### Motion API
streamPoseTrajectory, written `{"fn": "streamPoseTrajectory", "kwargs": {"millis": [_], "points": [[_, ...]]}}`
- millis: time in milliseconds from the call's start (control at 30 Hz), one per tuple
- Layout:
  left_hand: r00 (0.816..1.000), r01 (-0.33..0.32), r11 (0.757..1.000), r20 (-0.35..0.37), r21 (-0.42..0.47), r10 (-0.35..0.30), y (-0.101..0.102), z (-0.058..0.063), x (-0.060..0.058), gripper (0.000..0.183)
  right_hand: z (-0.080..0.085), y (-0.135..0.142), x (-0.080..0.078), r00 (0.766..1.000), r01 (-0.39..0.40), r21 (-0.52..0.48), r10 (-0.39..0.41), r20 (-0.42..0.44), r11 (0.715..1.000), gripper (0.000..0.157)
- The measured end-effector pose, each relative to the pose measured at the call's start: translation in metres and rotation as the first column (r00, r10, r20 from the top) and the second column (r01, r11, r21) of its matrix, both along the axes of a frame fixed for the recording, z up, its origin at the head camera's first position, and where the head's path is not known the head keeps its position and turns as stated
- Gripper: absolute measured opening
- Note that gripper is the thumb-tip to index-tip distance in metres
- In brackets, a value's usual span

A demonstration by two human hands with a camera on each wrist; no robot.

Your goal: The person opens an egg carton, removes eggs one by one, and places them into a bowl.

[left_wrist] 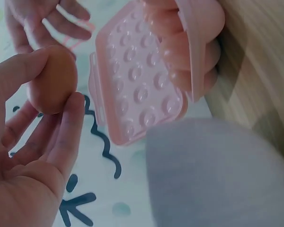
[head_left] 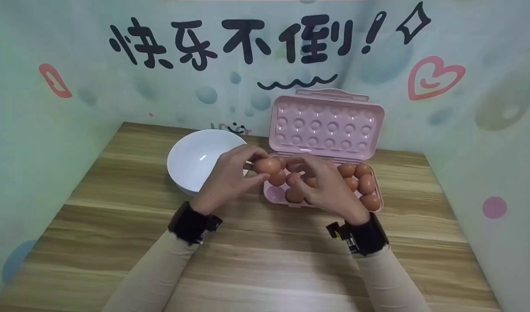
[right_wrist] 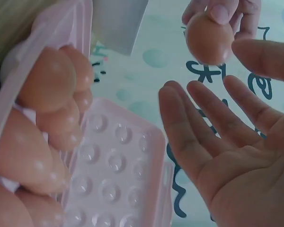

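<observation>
A brown egg [head_left: 267, 166] is pinched between the thumb and fingers of my left hand [head_left: 230, 177], held up over the left end of a pink egg carton [head_left: 325, 149]. In the left wrist view the thumb lies on one side of the egg [left_wrist: 56, 82] and fingertips on the other. My right hand [head_left: 328, 186] hovers above the carton, partly covering its eggs. Its fingers are spread with nothing between them, as the right wrist view shows, and the held egg [right_wrist: 208, 40] is just beyond the fingertips. Several brown eggs [head_left: 366, 184] sit in the carton.
The carton's dimpled lid [head_left: 334, 117] stands raised at the back. An egg-free pocket [head_left: 274, 194] shows at its front left corner. A white bowl [head_left: 189, 151] is to the left, partly behind my left hand. Printed cloth [head_left: 230, 95] surrounds the wooden table [head_left: 247, 268].
</observation>
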State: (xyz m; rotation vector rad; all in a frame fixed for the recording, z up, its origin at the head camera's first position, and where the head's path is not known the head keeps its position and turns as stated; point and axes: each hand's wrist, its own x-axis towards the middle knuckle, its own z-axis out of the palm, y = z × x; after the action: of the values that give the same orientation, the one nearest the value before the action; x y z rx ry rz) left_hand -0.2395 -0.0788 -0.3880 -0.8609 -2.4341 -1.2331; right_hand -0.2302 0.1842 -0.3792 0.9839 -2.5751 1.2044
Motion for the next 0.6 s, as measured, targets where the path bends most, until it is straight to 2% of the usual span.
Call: {"fn": "streamPoseTrajectory", "kwargs": {"millis": [200, 333, 467, 600], "points": [[0.997, -0.076, 0.995, 0.024, -0.065, 0.077, -0.028, 0.010, -0.005, 0.035, 0.001, 0.011, -0.003, 0.994, 0.089, 0.155, -0.077, -0.080, 0.984, 0.035], [0.990, -0.128, 0.981, 0.036, -0.142, 0.135, -0.051, 0.016, -0.009, 0.036, 0.001, 0.017, -0.006, 0.990, 0.125, 0.206, -0.109, -0.086, 0.970, 0.035], [0.987, -0.138, 0.967, 0.047, -0.215, 0.152, -0.068, 0.021, -0.016, 0.035, 0.003, 0.020, -0.008, 0.990, 0.124, 0.230, -0.105, -0.094, 0.965, 0.034], [0.987, -0.130, 0.955, 0.054, -0.268, 0.149, -0.079, 0.021, -0.024, 0.032, 0.005, 0.023, -0.008, 0.990, 0.115, 0.244, -0.092, -0.104, 0.963, 0.036]]}}
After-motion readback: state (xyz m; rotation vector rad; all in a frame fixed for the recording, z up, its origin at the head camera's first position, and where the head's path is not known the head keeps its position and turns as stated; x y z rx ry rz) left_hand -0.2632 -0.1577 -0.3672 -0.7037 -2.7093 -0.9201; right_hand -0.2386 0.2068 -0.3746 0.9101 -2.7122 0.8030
